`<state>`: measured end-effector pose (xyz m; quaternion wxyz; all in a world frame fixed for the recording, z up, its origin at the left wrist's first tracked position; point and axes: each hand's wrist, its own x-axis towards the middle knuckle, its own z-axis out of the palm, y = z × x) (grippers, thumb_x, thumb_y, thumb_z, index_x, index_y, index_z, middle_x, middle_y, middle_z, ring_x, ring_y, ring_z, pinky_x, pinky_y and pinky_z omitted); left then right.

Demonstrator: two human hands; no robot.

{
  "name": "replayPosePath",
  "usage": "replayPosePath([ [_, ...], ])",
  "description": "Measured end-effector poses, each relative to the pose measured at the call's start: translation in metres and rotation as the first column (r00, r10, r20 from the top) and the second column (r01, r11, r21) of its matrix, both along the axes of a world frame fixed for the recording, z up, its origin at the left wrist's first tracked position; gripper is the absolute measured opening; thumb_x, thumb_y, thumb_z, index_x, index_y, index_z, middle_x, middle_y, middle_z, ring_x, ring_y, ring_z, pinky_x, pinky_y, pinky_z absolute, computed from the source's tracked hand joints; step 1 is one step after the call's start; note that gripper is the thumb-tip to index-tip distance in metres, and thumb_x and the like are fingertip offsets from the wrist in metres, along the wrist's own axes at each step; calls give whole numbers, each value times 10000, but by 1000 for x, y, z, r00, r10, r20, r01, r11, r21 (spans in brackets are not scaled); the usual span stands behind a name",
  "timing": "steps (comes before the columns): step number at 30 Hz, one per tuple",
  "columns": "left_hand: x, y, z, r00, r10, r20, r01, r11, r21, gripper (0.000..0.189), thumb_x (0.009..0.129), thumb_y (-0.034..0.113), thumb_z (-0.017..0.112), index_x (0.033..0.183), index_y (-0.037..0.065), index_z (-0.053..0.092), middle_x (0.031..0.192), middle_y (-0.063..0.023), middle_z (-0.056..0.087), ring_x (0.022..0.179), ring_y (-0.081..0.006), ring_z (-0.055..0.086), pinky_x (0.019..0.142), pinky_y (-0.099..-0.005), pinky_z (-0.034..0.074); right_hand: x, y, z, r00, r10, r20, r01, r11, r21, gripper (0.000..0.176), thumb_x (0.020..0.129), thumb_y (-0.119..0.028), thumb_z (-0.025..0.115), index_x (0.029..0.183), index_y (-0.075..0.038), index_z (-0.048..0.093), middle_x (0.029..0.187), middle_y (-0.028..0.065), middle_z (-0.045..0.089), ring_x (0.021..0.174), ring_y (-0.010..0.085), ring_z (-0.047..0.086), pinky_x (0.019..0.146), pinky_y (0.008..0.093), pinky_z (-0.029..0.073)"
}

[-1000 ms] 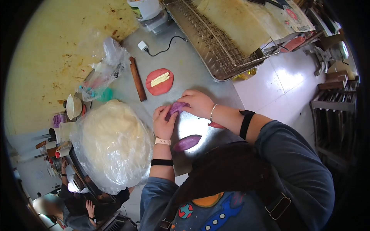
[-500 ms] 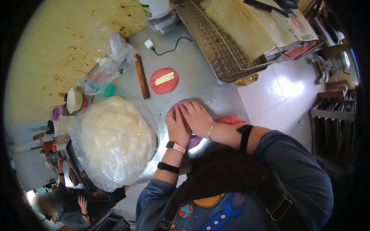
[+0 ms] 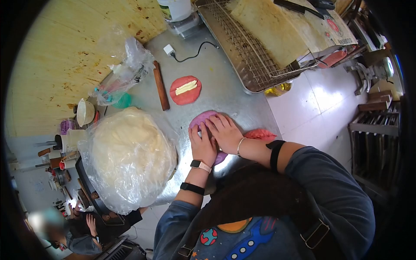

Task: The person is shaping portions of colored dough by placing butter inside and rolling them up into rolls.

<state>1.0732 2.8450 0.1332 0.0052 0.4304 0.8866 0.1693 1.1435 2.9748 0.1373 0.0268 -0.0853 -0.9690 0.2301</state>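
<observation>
Purple dough (image 3: 203, 118) lies on the metal table (image 3: 229, 93) beneath both hands, showing beyond the fingertips and again below the palms. My left hand (image 3: 203, 146) rests on it with the fingers slightly apart. Against it, my right hand (image 3: 226, 133) lies on the same dough, its fingers stretched out. Farther up the table is a flat red dough round (image 3: 178, 99) with a pale yellow strip (image 3: 186, 88) across it. A wooden rolling pin (image 3: 160, 86) lies to its left. Red dough (image 3: 261, 134) sits beside my right wrist.
A large plastic-wrapped pale dough mass (image 3: 130, 156) stands at left. Beyond are a plastic bag (image 3: 134, 63), a white adapter (image 3: 169, 50) with a cable, and a wire rack on a tray (image 3: 251, 90). Another person's hand (image 3: 91, 224) shows at lower left.
Both my hands have shifted slightly right and toward me, and more purple dough shows beyond my fingertips. The person at lower left has moved.
</observation>
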Motion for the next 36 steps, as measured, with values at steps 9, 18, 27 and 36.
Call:
replayPosePath([
  [9, -87, -10, -12, 966, 59, 250, -119, 966, 231, 410, 955, 184, 497, 1332, 25, 510, 1325, -265, 478, 1195, -450, 455, 1050, -487, 361, -50, 49, 1, 991, -128, -31, 115, 958, -262, 468, 900, -260, 568, 1314, -45, 532, 1438, 144, 409, 1350, 345, 358, 1106, 472, 323],
  [18, -35, -24, 13, 833, -92, 546, 1, 986, 164, 434, 892, 124, 586, 1314, 34, 536, 1425, -213, 464, 1335, -430, 393, 1069, -457, 390, -9, 50, -11, 969, 203, -142, -245, 876, -416, 425, 839, -226, 671, 1236, -90, 606, 1248, 112, 595, 1194, 315, 530, 1068, 424, 385],
  [27, -31, -28, 27, 762, -201, 615, 176, 979, 101, 808, 749, 80, 782, 1449, 42, 380, 1170, -146, 618, 1052, -270, 621, 926, -345, 494, -2, 53, 4, 936, 350, -46, -349, 899, -264, 553, 737, -236, 776, 1245, -105, 605, 1126, 102, 602, 1061, 307, 588, 939, 401, 470],
  [36, -65, -18, 21, 922, -249, 298, 208, 964, 163, 626, 786, 134, 742, 1356, 52, 496, 1297, -195, 538, 1158, -375, 524, 1002, -409, 433, -25, 78, 2, 971, 190, -146, -231, 903, -361, 456, 800, -261, 729, 1214, -97, 629, 1118, 123, 580, 1053, 311, 578, 925, 386, 481],
])
